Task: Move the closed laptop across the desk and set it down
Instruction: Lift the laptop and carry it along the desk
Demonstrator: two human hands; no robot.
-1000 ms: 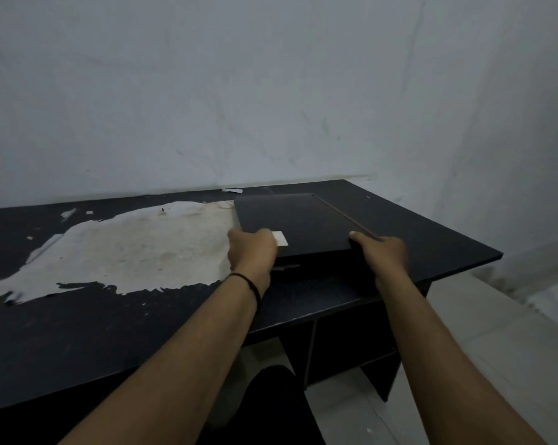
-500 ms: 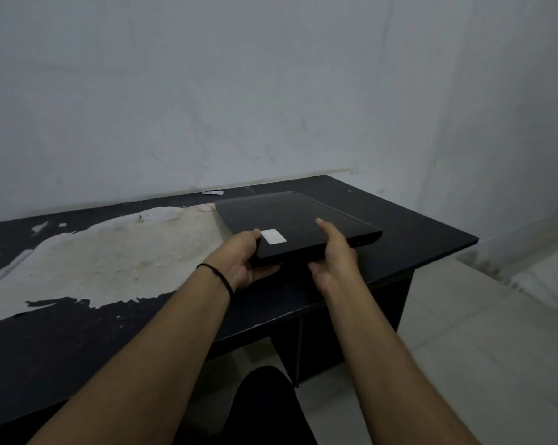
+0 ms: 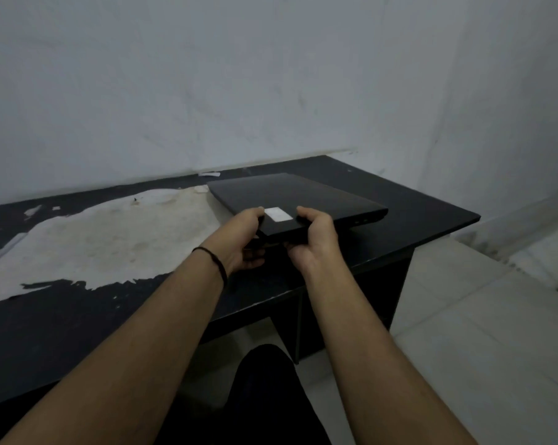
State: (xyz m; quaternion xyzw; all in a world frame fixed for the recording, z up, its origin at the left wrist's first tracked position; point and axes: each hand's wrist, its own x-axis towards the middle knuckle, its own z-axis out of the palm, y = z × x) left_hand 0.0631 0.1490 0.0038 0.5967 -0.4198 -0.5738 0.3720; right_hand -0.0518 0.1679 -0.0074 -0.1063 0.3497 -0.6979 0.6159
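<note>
A closed black laptop (image 3: 303, 197) with a small white sticker near its front corner is held over the right part of the black desk (image 3: 415, 210), its near corner raised. My left hand (image 3: 242, 242) grips that near corner from the left, thumb on the lid and fingers underneath. My right hand (image 3: 313, 239) grips the same corner from the right, thumb on top beside the sticker. A thin black band circles my left wrist. The laptop's far edge looks close to the desk; whether it touches is unclear.
A large pale worn patch (image 3: 94, 242) covers the desk's left-middle. A white wall (image 3: 271, 75) runs directly behind the desk. The desk's right end drops off to a pale tiled floor (image 3: 479, 332). My dark-clothed knee (image 3: 271, 387) sits below the front edge.
Both hands have shifted from the laptop's sides to its near corner, closer together. The laptop's front has come up off the desk and turned slightly.
</note>
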